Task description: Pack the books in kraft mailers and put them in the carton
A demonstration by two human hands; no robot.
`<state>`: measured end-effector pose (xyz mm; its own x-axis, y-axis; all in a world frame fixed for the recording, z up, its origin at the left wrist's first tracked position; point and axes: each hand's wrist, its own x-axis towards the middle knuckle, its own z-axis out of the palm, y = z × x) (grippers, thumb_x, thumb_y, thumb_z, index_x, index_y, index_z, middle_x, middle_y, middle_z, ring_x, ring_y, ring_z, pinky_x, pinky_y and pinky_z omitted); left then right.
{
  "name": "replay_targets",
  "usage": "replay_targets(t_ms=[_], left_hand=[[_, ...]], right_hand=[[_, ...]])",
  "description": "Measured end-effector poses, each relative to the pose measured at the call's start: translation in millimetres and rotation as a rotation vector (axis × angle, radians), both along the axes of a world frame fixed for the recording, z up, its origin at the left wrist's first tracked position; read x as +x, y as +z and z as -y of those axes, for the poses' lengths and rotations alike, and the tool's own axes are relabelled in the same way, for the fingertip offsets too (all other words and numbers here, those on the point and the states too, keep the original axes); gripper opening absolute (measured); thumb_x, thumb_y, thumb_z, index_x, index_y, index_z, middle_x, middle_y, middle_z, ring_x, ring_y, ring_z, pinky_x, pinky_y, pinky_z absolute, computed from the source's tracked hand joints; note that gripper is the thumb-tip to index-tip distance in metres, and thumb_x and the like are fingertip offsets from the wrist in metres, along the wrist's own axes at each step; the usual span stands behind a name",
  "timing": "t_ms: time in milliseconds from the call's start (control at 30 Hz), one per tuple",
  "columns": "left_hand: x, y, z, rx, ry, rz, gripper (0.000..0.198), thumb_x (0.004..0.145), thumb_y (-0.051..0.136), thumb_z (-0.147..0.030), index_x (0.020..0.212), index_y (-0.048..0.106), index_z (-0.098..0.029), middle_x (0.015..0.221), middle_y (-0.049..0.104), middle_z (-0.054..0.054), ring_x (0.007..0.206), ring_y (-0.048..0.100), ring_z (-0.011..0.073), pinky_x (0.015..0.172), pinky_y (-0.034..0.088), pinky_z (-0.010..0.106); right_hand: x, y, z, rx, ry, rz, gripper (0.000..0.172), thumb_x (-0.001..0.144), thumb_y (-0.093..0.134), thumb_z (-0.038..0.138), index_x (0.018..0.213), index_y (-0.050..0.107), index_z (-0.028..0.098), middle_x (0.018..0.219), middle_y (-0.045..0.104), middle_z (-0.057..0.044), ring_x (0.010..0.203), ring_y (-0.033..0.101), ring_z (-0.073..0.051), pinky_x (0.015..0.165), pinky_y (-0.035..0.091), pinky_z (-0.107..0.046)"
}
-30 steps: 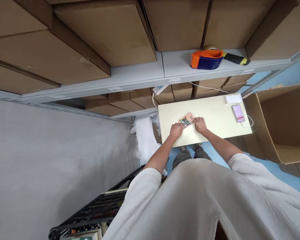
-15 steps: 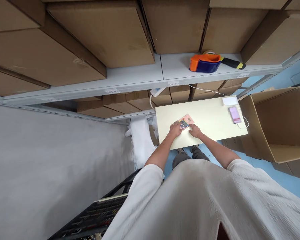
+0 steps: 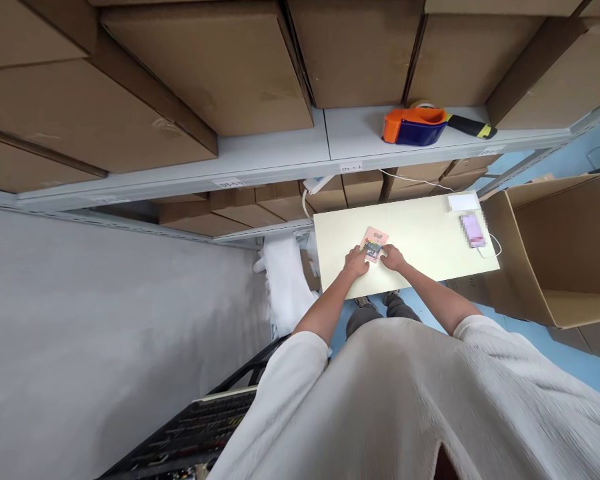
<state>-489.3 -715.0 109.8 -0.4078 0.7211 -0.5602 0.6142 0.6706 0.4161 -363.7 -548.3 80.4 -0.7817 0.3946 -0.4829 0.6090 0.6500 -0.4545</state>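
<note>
A flat pink card (image 3: 379,236) with a colourful picture on its lower part lies on the pale tabletop (image 3: 420,233). My left hand (image 3: 355,262) grips its left edge, fingers bent and thumb near the lower corner. At the opposite edge, my right hand (image 3: 393,257) holds it between thumb and curled fingers. Parts of the card's sides are covered by my fingertips. Whether it is a single card or a thin packet, I cannot tell.
A phone (image 3: 473,230) with a white cable and a small white box (image 3: 463,202) sit at the table's right end. Beside it stands an open carton (image 3: 530,267). An orange-and-blue tape dispenser (image 3: 414,127) rests on the shelf (image 3: 275,147) among cardboard boxes (image 3: 205,67).
The pink card has turned anticlockwise, so it now stands straighter before me. Both hands have shifted slightly with it and still hold its sides.
</note>
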Motion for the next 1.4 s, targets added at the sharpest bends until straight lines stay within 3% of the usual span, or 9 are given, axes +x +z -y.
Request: replay_targets(t_ms=[100, 367, 533, 633, 767, 967, 1067, 1233, 1400], left_hand=[[16.4, 2.8, 5.3, -0.025, -0.03, 0.028, 0.061, 0.102, 0.062, -0.032, 0.161, 0.058, -0.022, 0.16, 0.056, 0.019, 0.15, 0.055, 0.0381, 0.126, 0.044, 0.05], [28.5, 0.9, 7.9, 0.018, 0.023, 0.05, 0.067, 0.1, 0.066, -0.031, 0.164, 0.054, -0.021, 0.181, 0.038, 0.019, 0.164, 0.041, 0.039, 0.132, 0.037, 0.051], [23.3, 1.8, 7.4, -0.013, 0.021, 0.051, 0.068, 0.099, 0.065, -0.031, 0.165, 0.053, -0.021, 0.186, 0.03, 0.019, 0.166, 0.04, 0.0395, 0.133, 0.036, 0.052], [25.6, 3.3, 7.2, -0.02, 0.02, 0.05, 0.067, 0.099, 0.065, -0.032, 0.164, 0.055, -0.022, 0.187, 0.029, 0.018, 0.164, 0.042, 0.0409, 0.132, 0.037, 0.054], [33.9, 4.5, 5.3, -0.051, 0.032, 0.031, 0.068, 0.099, 0.065, -0.034, 0.165, 0.053, -0.021, 0.188, 0.025, 0.019, 0.165, 0.041, 0.0411, 0.132, 0.037, 0.054], [41.4, 7.5, 7.3, -0.063, 0.075, 0.032, 0.065, 0.099, 0.066, -0.037, 0.162, 0.057, -0.023, 0.189, 0.023, 0.015, 0.166, 0.04, 0.04, 0.133, 0.037, 0.052], [41.4, 7.5, 10.8, -0.064, 0.073, 0.038, 0.064, 0.099, 0.065, -0.035, 0.161, 0.057, -0.022, 0.189, 0.024, 0.017, 0.165, 0.04, 0.0401, 0.134, 0.036, 0.054], [41.8, 2.0, 12.8, -0.016, 0.131, 0.084, 0.062, 0.099, 0.066, -0.031, 0.16, 0.06, -0.024, 0.187, 0.03, 0.014, 0.165, 0.043, 0.0392, 0.133, 0.04, 0.055], [42.0, -0.8, -3.2, 0.223, 0.261, 0.256, 0.062, 0.1, 0.061, -0.022, 0.162, 0.059, -0.025, 0.171, 0.057, 0.011, 0.159, 0.053, 0.031, 0.132, 0.044, 0.047]], right_hand=[[-2.3, -0.9, -1.6, -0.024, -0.017, 0.008, 0.045, 0.095, 0.062, 0.028, 0.139, 0.069, 0.025, 0.146, 0.066, -0.011, 0.123, 0.066, -0.031, 0.106, 0.057, -0.044], [-4.2, -1.7, -0.6, -0.067, -0.053, -0.012, 0.03, 0.092, 0.065, 0.026, 0.121, 0.072, 0.024, 0.133, 0.071, -0.01, 0.121, 0.067, -0.03, 0.102, 0.058, -0.04], [-2.5, -0.9, -4.3, -0.2, -0.191, -0.057, 0.021, 0.091, 0.067, 0.023, 0.11, 0.076, 0.022, 0.12, 0.079, -0.008, 0.113, 0.072, -0.029, 0.104, 0.057, -0.039], [-2.6, -1.4, -3.6, -0.318, -0.334, -0.094, 0.031, 0.087, 0.071, 0.023, 0.117, 0.079, 0.023, 0.118, 0.081, -0.006, 0.112, 0.074, -0.03, 0.105, 0.058, -0.042], [-3.9, -3.0, 0.5, -0.434, -0.539, -0.149, 0.048, 0.08, 0.078, 0.023, 0.128, 0.078, 0.022, 0.131, 0.08, -0.009, 0.121, 0.074, -0.029, 0.109, 0.059, -0.041], [-5.5, -0.9, 1.3, -0.612, -0.707, -0.172, 0.057, 0.078, 0.075, 0.019, 0.136, 0.072, 0.019, 0.134, 0.079, -0.011, 0.118, 0.077, -0.024, 0.102, 0.063, -0.035], [-5.0, -1.1, 2.0, -0.603, -0.754, -0.148, 0.054, 0.079, 0.077, 0.019, 0.132, 0.072, 0.018, 0.133, 0.08, -0.012, 0.118, 0.077, -0.025, 0.101, 0.062, -0.033], [-2.3, -3.3, 12.1, -0.508, -0.737, -0.088, 0.04, 0.081, 0.076, 0.023, 0.12, 0.074, 0.018, 0.109, 0.083, -0.008, 0.1, 0.078, -0.024, 0.087, 0.063, -0.032], [-1.8, 9.9, 9.8, -0.298, -0.697, -0.075, 0.026, 0.084, 0.071, 0.024, 0.11, 0.072, 0.021, 0.102, 0.081, -0.004, 0.096, 0.077, -0.022, 0.087, 0.062, -0.031]])
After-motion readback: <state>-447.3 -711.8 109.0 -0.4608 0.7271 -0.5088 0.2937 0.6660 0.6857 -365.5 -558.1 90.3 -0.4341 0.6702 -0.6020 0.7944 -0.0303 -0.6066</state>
